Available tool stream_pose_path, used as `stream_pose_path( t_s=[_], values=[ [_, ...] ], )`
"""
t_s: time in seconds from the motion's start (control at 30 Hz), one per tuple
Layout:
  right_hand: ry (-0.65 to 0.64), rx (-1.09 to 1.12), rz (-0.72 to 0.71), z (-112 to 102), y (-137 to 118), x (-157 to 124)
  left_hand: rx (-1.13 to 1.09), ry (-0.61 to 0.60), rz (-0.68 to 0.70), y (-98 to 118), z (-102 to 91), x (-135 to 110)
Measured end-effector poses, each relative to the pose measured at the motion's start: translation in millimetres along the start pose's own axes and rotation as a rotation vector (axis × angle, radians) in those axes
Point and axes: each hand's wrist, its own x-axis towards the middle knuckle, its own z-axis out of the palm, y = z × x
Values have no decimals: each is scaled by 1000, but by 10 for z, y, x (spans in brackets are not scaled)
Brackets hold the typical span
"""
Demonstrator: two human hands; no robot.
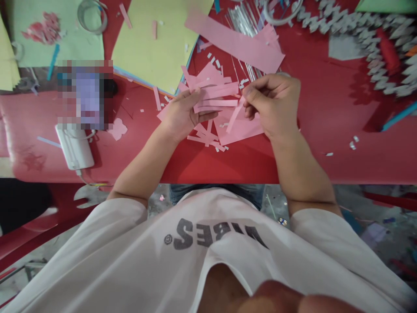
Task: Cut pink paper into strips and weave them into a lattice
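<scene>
My left hand (pixel 184 115) holds a loose bunch of pink paper strips (pixel 216 93) across its palm, with the thumb on top. My right hand (pixel 273 104) pinches one narrow pink strip (pixel 235 114) between thumb and fingertips, close to the bunch. Under both hands lies a wider pink paper sheet (pixel 239 128). Several cut strips and small white scraps (pixel 206 138) are scattered on the red table (pixel 221 167) just below them. A long pink paper band (pixel 234 41) lies beyond the hands.
Yellow and green card sheets (pixel 156 39) lie at the far left, with a bundle of silver strips (pixel 244 26) behind the hands. A folded silver-and-white paper chain (pixel 368 41) lies at the far right. A white power bank (pixel 74 148) and a pixelated blurred object (pixel 86 95) sit at the left.
</scene>
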Motion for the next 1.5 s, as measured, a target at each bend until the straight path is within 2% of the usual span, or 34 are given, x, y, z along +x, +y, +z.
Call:
stream_pose_path(
  t_s=[0.13,0.27,0.43,0.53,0.67,0.87,1.07,1.27,1.5],
  values=[
    [-28,-23,-70,-1,-6,-18,-40,59,-41,-5,12,-4],
    [-43,-49,-40,-14,8,-28,-50,56,-78,3,47,-41],
    [-1,-122,-100,-21,87,8,-8,-9,16,-15,37,-50],
    [41,-97,-145,-1,135,20,-13,8,13,-38,3,-21],
    [56,-21,-105,27,176,14,-28,28,-22,-46,-12,0],
    [54,-19,-28,19,182,9,-11,40,-72,-15,8,-6],
    [72,-17,-131,65,127,-8,20,16,-52,-47,-12,-18],
    [26,10,-159,88,128,-2,223,-13,102,-97,-18,-22],
    [4,-26,-145,76,137,-10,208,-45,42,-62,46,-55]
  ],
)
